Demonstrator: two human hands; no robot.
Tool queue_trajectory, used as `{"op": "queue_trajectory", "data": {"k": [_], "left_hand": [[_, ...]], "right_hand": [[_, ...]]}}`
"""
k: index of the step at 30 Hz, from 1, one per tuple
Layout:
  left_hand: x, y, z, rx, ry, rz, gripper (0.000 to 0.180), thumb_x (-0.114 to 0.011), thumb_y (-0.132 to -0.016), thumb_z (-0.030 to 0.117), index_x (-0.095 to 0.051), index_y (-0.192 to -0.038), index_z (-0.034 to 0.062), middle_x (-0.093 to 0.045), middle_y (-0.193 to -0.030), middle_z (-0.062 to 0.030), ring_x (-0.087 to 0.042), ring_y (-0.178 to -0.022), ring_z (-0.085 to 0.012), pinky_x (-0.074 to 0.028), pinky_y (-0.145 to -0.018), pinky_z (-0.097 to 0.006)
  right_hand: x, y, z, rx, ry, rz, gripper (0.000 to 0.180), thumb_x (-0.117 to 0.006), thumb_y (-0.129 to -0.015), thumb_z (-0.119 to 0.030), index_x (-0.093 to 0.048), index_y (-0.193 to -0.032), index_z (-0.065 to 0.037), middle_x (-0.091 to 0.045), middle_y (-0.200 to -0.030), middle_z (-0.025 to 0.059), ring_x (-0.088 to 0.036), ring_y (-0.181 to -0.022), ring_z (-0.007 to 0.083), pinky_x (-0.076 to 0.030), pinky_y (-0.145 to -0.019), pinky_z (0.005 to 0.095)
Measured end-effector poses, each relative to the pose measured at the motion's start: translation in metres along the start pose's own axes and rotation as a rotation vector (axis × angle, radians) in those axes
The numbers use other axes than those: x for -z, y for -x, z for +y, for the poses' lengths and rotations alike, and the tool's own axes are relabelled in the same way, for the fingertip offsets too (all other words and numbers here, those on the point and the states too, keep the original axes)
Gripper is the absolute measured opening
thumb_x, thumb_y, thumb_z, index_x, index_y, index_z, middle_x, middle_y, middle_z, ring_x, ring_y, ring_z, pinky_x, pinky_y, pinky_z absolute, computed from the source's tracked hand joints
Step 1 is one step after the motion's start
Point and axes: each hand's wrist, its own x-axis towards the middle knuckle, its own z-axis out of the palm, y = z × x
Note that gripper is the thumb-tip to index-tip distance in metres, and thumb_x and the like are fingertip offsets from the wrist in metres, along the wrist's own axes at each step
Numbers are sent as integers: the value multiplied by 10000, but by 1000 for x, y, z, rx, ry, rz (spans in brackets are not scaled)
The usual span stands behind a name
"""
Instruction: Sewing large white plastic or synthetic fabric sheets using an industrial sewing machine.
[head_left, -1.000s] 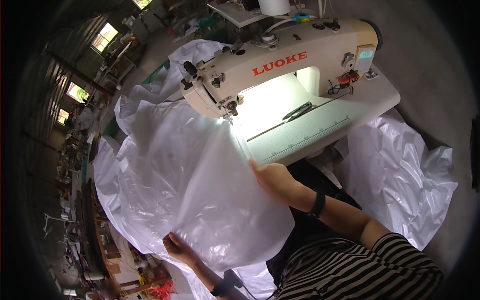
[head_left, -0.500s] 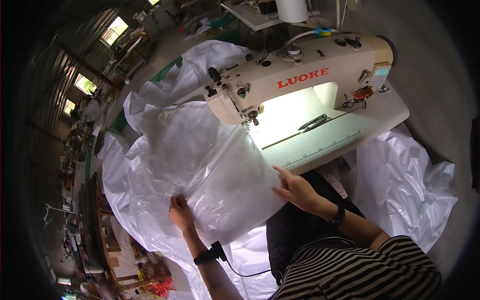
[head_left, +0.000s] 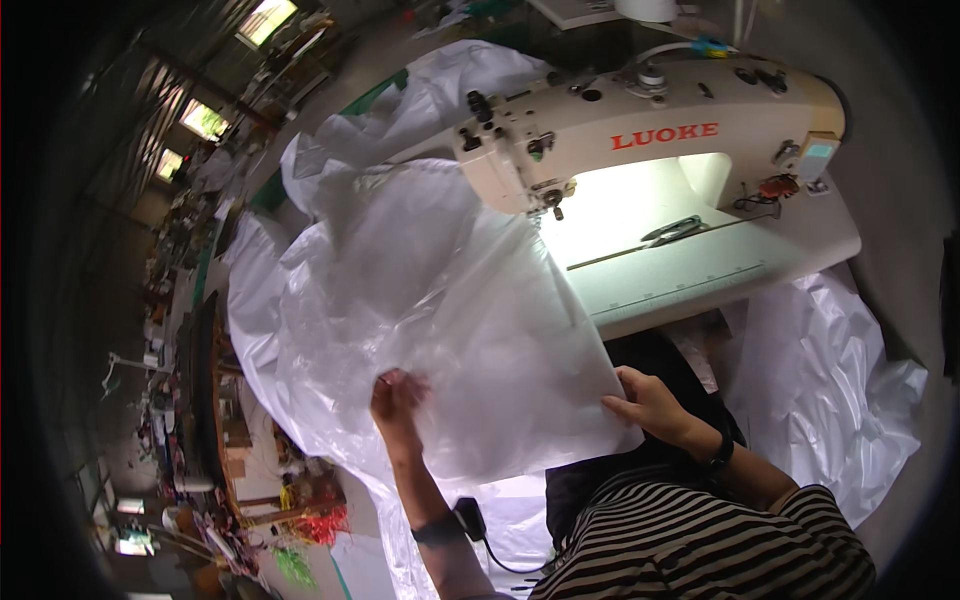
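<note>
A large sheet of translucent white plastic (head_left: 480,340) spreads from under the needle end of a cream sewing machine (head_left: 650,120) down towards my lap. At the sheet's right edge, close to its near corner, my right hand (head_left: 655,408) grips it between thumb and fingers. My left hand (head_left: 398,400) is over the sheet's left part, its fingers smeared by motion, so I cannot tell whether they hold the plastic. Just beneath the needle, the sheet's right edge looks gathered; the presser foot itself is hard to make out.
Small thread snips (head_left: 675,232) lie on the lit machine bed (head_left: 690,280). More white plastic (head_left: 820,370) hangs in folds at the right. Sheeting also heaps up behind the machine's left end. Cluttered shelves (head_left: 235,450) and red strands (head_left: 322,510) are at the left.
My right hand has slid along the sheet's edge, away from the needle towards the near corner. My left hand is now blurred by movement. The whole view has shifted, moving the machine up and right.
</note>
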Motion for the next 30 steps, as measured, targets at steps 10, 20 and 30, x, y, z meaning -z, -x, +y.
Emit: {"op": "queue_trajectory", "data": {"k": [10,20,30], "left_hand": [[-33,30,25,-801,-813,149,293,-679,-848,90,-605,-1124,22,-612,-1180,-156,-611,-1013,-314,-509,-844,-403],[-58,37,19,-1040,-1123,99,431,-798,-716,225,-640,-1111,153,-581,-1074,-51,-556,-936,-248,-415,-830,-414],[-84,81,41,-1106,-947,-456,199,-755,-729,80,-709,-904,161,-624,-790,32,-590,-683,-165,-427,-653,-343]], "right_hand": [[-2,6,-4,-54,-45,-37,309,-643,-933,-130,-569,-1195,13,-652,-780,42,-591,-603,77,-498,-540,233],[-1,8,-2,-48,-39,-20,326,-644,-930,-133,-570,-1214,7,-637,-758,37,-576,-579,76,-491,-532,236],[1,10,5,-40,-14,-27,323,-634,-941,-160,-571,-1210,9,-647,-776,47,-573,-592,81,-479,-544,236]]}}
